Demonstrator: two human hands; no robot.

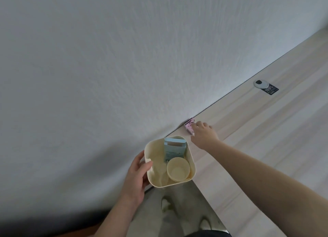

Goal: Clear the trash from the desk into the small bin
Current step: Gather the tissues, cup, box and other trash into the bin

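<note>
Pink carton lies flat along wall, right hand touching.

Two bare forearms, no sleeves, watch or rings visible; left hand and right hand ungloved, nails short. Dark clothing at bottom edge, light shoes below, blurred.

Tight corner, open desk rightward

Pink carton wedged against wall; bin close at left. Bare desk beyond, save grommet and black label.
</note>
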